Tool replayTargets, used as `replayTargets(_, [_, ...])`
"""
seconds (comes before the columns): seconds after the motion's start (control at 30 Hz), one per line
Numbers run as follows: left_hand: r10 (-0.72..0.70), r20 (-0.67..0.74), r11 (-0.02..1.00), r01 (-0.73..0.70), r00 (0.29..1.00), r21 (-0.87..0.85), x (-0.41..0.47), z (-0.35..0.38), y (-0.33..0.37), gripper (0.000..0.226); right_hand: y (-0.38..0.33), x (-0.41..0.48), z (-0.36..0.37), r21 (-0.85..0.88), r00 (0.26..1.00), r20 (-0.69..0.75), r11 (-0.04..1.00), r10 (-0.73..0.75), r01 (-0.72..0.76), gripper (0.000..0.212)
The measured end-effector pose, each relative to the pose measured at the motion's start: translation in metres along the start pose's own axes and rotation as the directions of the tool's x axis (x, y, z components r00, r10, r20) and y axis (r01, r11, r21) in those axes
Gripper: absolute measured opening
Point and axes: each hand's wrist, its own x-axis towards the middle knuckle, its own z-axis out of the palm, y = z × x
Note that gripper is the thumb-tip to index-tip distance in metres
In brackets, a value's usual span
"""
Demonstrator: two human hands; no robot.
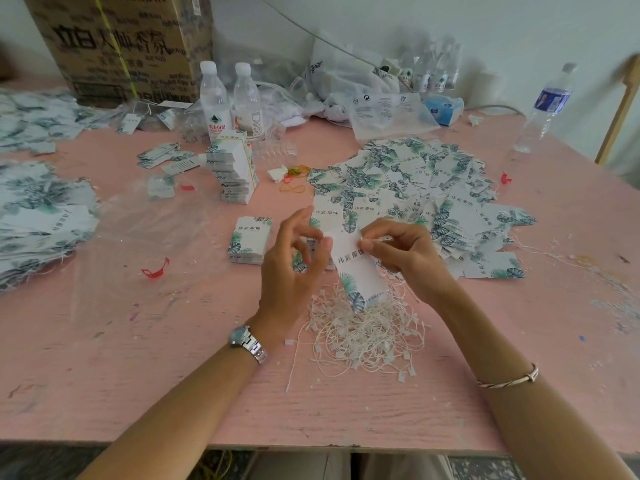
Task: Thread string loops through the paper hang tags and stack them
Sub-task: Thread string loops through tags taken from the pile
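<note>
Two-handed | left hand pinches hang tag | right hand pinches its top, perhaps string | string loops beneath

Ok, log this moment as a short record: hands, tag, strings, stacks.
left hand: pinches tag, upper left edge
right hand: pinches tag, top edge
tag: held tilted above the string pile
string pile: on the table
small stack: left of the left hand
tall stack: farther back
loose tags: heap behind the hands

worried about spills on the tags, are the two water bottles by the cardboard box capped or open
Capped: the left bottle and the right bottle each show a white cap, both upright.
</note>
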Motion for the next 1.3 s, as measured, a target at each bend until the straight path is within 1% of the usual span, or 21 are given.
replayTargets(0.07, [-0.119,0.081,0.976,0.132,0.990,-0.172,-0.001,0.003,0.003,0.037,0.000,-0.001,0.002,-0.003,0.997,0.064,0.999,-0.044,0.044,0.007])
replayTargets(0.1, [-0.154,0.115,0.956,0.178,0.981,-0.232,-0.001,0.003,0.005,0.031,0.000,-0.001,0.004,0.001,0.996,0.071,0.999,-0.045,0.045,0.006])
replayTargets(0.17, [-0.186,0.151,0.933,0.222,0.971,-0.283,0.000,0.004,0.006,0.023,0.001,-0.001,0.005,0.022,1.000,0.021,1.000,0.000,0.000,0.002])
replayTargets(0.23, [-0.189,0.167,0.928,0.231,0.968,-0.293,0.000,0.004,0.006,0.020,0.003,-0.002,0.004,0.008,0.998,-0.044,0.999,0.045,-0.045,0.006])
replayTargets(0.27, [-0.178,0.173,0.931,0.223,0.969,-0.290,-0.001,0.004,0.005,0.019,0.005,-0.002,0.004,-0.037,0.998,-0.051,0.998,0.046,-0.048,0.006])
replayTargets(0.33, [-0.155,0.190,0.939,0.205,0.969,-0.278,-0.002,0.004,0.003,0.018,0.005,-0.003,0.009,-0.145,1.000,-0.013,0.989,0.027,-0.029,0.005])
replayTargets(0.4, [-0.137,0.213,0.946,0.191,0.967,-0.260,-0.003,0.005,0.001,0.018,0.005,-0.004,0.016,-0.208,1.000,0.022,0.978,0.011,-0.006,0.011])
replayTargets(0.47, [-0.126,0.225,0.950,0.183,0.966,-0.252,-0.003,0.005,0.000,0.016,0.002,-0.004,0.019,-0.236,0.999,0.032,0.972,-0.004,0.011,0.012])
replayTargets(0.57, [-0.110,0.227,0.956,0.166,0.968,-0.242,-0.001,0.006,0.001,0.012,0.000,-0.004,0.017,-0.246,1.000,0.005,0.969,-0.009,0.010,0.011])
replayTargets(0.67, [-0.106,0.240,0.960,0.162,0.965,-0.228,0.000,0.006,0.000,0.008,0.002,-0.003,0.015,-0.308,1.000,0.007,0.951,-0.024,0.025,0.012])
replayTargets(0.8, [-0.086,0.222,0.963,0.138,0.971,-0.233,0.002,0.005,0.002,0.003,0.004,-0.003,0.015,-0.305,0.999,0.017,0.952,-0.038,0.042,0.012])
replayTargets(0.9, [-0.087,0.209,0.959,0.138,0.974,-0.246,0.002,0.005,0.002,0.008,0.003,-0.004,0.015,-0.281,0.998,0.050,0.959,-0.036,0.049,0.013])
replayTargets(1.07, [-0.099,0.208,0.966,0.144,0.973,-0.214,0.002,0.007,-0.001,0.014,0.000,-0.004,0.017,-0.257,0.997,0.063,0.965,-0.037,0.052,0.021])
replayTargets(1.17, [-0.093,0.200,0.970,0.134,0.975,-0.203,0.000,0.006,0.000,0.014,-0.001,-0.004,0.017,-0.291,0.998,0.067,0.956,-0.023,0.041,0.021])
replayTargets(1.23, [-0.045,0.174,0.983,0.074,0.984,-0.167,0.001,0.005,0.000,0.013,-0.001,-0.004,0.016,-0.324,0.997,0.074,0.945,-0.009,0.033,0.013])
replayTargets(1.3, [0.059,0.144,0.996,-0.048,0.988,-0.082,0.001,0.003,0.001,0.010,-0.001,-0.005,0.016,-0.331,0.997,0.078,0.943,-0.015,0.040,0.008])
